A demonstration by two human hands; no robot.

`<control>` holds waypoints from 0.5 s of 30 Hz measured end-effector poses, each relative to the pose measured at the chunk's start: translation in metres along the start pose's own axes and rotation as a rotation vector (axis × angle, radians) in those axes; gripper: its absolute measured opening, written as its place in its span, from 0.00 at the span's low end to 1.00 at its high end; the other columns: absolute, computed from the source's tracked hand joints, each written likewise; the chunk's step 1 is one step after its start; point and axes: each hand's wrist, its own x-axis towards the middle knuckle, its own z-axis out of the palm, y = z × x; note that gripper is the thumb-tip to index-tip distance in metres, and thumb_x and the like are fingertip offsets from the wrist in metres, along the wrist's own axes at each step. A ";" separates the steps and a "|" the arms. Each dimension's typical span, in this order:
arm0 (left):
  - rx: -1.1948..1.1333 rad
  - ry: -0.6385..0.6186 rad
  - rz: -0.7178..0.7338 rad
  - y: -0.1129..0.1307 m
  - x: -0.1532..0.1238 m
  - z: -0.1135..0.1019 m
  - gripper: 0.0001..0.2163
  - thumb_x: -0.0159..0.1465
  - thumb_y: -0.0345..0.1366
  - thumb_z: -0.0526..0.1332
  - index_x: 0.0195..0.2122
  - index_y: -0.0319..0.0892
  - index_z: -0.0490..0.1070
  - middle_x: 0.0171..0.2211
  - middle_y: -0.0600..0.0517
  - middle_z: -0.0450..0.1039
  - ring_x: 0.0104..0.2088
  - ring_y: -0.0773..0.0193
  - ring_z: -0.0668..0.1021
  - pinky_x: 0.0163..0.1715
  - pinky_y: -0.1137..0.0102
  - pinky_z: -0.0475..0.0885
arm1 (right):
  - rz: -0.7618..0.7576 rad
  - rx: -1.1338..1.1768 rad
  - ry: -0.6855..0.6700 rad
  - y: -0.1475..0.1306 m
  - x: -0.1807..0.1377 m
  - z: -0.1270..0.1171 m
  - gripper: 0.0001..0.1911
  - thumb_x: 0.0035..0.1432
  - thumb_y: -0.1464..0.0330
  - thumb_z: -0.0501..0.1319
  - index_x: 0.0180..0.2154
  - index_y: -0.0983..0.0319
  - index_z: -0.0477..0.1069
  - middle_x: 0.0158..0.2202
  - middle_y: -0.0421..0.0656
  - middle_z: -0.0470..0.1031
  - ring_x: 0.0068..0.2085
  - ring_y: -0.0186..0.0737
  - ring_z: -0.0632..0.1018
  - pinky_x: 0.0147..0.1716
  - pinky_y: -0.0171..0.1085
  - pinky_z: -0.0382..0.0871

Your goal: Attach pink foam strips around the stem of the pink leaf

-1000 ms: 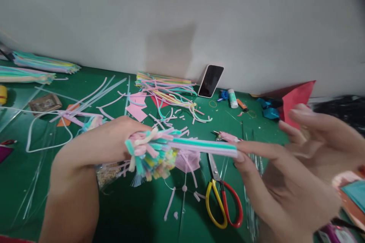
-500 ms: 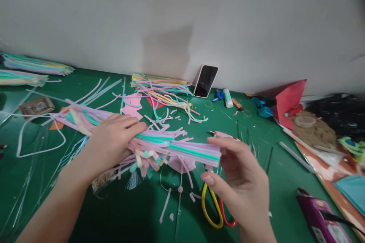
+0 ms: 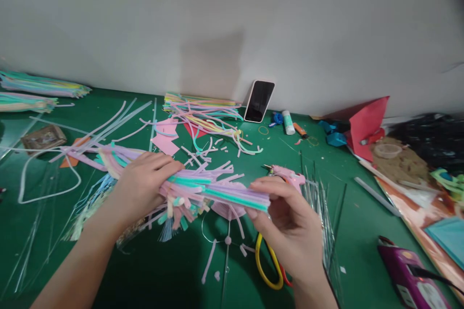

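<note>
My left hand (image 3: 143,181) is wrapped round the middle of a bundle of pastel straws (image 3: 203,188) in pink, lilac, green and yellow, held level just above the green table. Short cut ends hang down from the bundle's middle. My right hand (image 3: 288,224) pinches the bundle's right end between thumb and fingers. Under the right hand lie scissors with yellow and red handles (image 3: 266,268), and just behind it a pink glue gun (image 3: 286,174).
Loose straws and cut bits (image 3: 206,123) litter the green table (image 3: 174,270). A phone (image 3: 259,101) leans on the wall beside a glue stick (image 3: 288,123). Red paper (image 3: 366,123) and clutter fill the right; a purple device (image 3: 408,275) sits at front right. Straw stacks (image 3: 39,89) lie far left.
My left hand has turned and lowered the bundle from end-on to lying sideways. My right hand went from spread fingers touching the tip to pinching the bundle's right end.
</note>
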 end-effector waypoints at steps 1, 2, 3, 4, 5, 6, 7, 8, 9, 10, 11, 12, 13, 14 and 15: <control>0.034 0.018 0.007 0.000 0.000 0.002 0.11 0.60 0.23 0.51 0.38 0.39 0.70 0.34 0.46 0.74 0.35 0.56 0.73 0.34 0.63 0.66 | 0.025 0.013 0.028 0.001 0.000 0.002 0.20 0.55 0.75 0.65 0.47 0.49 0.72 0.41 0.39 0.74 0.43 0.34 0.75 0.40 0.30 0.73; 0.077 0.047 0.019 0.000 0.000 0.004 0.10 0.60 0.24 0.52 0.38 0.39 0.70 0.34 0.46 0.74 0.34 0.55 0.73 0.34 0.63 0.66 | 0.056 0.034 0.061 0.002 0.000 0.003 0.21 0.55 0.75 0.65 0.49 0.49 0.71 0.41 0.39 0.74 0.42 0.33 0.76 0.39 0.30 0.73; 0.123 0.087 0.034 0.000 0.000 0.006 0.09 0.61 0.25 0.53 0.38 0.39 0.71 0.33 0.46 0.74 0.34 0.55 0.73 0.34 0.63 0.66 | 0.095 0.061 0.095 0.003 0.000 0.005 0.22 0.55 0.74 0.65 0.50 0.49 0.70 0.40 0.39 0.74 0.40 0.32 0.76 0.38 0.29 0.74; 0.169 0.134 0.047 0.001 0.000 0.008 0.08 0.62 0.25 0.53 0.37 0.39 0.71 0.32 0.46 0.75 0.33 0.55 0.73 0.34 0.63 0.66 | 0.134 0.091 0.123 0.004 0.000 0.006 0.21 0.56 0.73 0.65 0.49 0.50 0.70 0.39 0.39 0.75 0.38 0.32 0.77 0.36 0.29 0.74; 0.209 0.179 0.057 0.001 0.000 0.010 0.08 0.62 0.26 0.54 0.37 0.38 0.71 0.32 0.46 0.75 0.33 0.55 0.73 0.34 0.62 0.66 | 0.169 0.120 0.138 0.005 0.000 0.007 0.19 0.56 0.72 0.65 0.48 0.51 0.70 0.37 0.38 0.76 0.35 0.31 0.77 0.34 0.28 0.74; 0.241 0.217 0.061 0.001 0.000 0.013 0.08 0.63 0.26 0.54 0.37 0.39 0.72 0.32 0.46 0.75 0.33 0.55 0.73 0.34 0.62 0.66 | 0.199 0.146 0.143 0.005 0.000 0.008 0.15 0.57 0.71 0.65 0.46 0.51 0.72 0.35 0.38 0.76 0.33 0.30 0.77 0.32 0.28 0.75; 0.266 0.246 0.058 0.001 0.000 0.015 0.08 0.63 0.25 0.54 0.36 0.39 0.72 0.31 0.47 0.75 0.33 0.56 0.74 0.34 0.63 0.66 | 0.222 0.169 0.140 0.006 0.000 0.009 0.11 0.58 0.70 0.64 0.43 0.52 0.73 0.34 0.38 0.77 0.31 0.30 0.77 0.30 0.28 0.75; 0.288 0.265 0.051 0.001 -0.001 0.017 0.08 0.63 0.25 0.54 0.36 0.39 0.72 0.31 0.47 0.75 0.33 0.56 0.74 0.35 0.63 0.66 | 0.242 0.188 0.134 0.006 0.001 0.009 0.08 0.58 0.69 0.64 0.41 0.54 0.73 0.33 0.38 0.77 0.30 0.30 0.77 0.30 0.28 0.75; 0.308 0.279 0.044 0.001 -0.001 0.019 0.08 0.63 0.24 0.54 0.36 0.39 0.72 0.31 0.47 0.75 0.33 0.57 0.74 0.35 0.63 0.66 | 0.259 0.200 0.128 0.006 0.001 0.010 0.06 0.58 0.68 0.64 0.40 0.54 0.74 0.32 0.38 0.78 0.30 0.30 0.78 0.29 0.28 0.75; 0.326 0.289 0.041 0.002 -0.002 0.020 0.08 0.63 0.24 0.54 0.36 0.39 0.72 0.30 0.47 0.75 0.33 0.57 0.74 0.35 0.63 0.67 | 0.273 0.210 0.128 0.005 0.002 0.011 0.05 0.58 0.67 0.64 0.38 0.55 0.74 0.32 0.38 0.78 0.29 0.31 0.78 0.29 0.29 0.76; 0.345 0.300 0.040 0.002 -0.002 0.021 0.08 0.63 0.24 0.55 0.36 0.40 0.72 0.30 0.47 0.75 0.33 0.57 0.75 0.35 0.64 0.67 | 0.284 0.217 0.133 0.005 0.002 0.012 0.04 0.58 0.67 0.64 0.37 0.56 0.74 0.31 0.38 0.78 0.30 0.31 0.79 0.28 0.29 0.76; 0.365 0.313 0.040 0.002 -0.003 0.023 0.07 0.63 0.24 0.55 0.35 0.40 0.72 0.30 0.48 0.75 0.33 0.58 0.75 0.35 0.64 0.67 | 0.294 0.219 0.140 0.005 0.002 0.013 0.04 0.57 0.67 0.65 0.36 0.56 0.75 0.31 0.38 0.79 0.30 0.32 0.79 0.28 0.29 0.76; 0.381 0.325 0.041 0.002 -0.003 0.024 0.07 0.63 0.25 0.56 0.35 0.40 0.72 0.30 0.48 0.75 0.33 0.58 0.75 0.35 0.64 0.67 | 0.302 0.219 0.144 0.005 0.002 0.015 0.04 0.56 0.68 0.65 0.36 0.56 0.75 0.32 0.38 0.79 0.30 0.32 0.79 0.29 0.29 0.76; 0.393 0.339 0.041 0.002 -0.003 0.024 0.06 0.63 0.25 0.56 0.35 0.40 0.72 0.30 0.48 0.76 0.32 0.58 0.75 0.35 0.64 0.67 | 0.308 0.218 0.147 0.005 0.002 0.016 0.04 0.56 0.68 0.65 0.36 0.57 0.75 0.32 0.38 0.79 0.30 0.32 0.80 0.29 0.29 0.76; 0.401 0.352 0.037 0.002 -0.003 0.025 0.06 0.63 0.26 0.57 0.35 0.40 0.72 0.30 0.48 0.75 0.32 0.58 0.75 0.35 0.64 0.67 | 0.312 0.217 0.151 0.006 0.002 0.017 0.04 0.56 0.69 0.65 0.36 0.57 0.75 0.31 0.38 0.79 0.30 0.32 0.80 0.30 0.29 0.76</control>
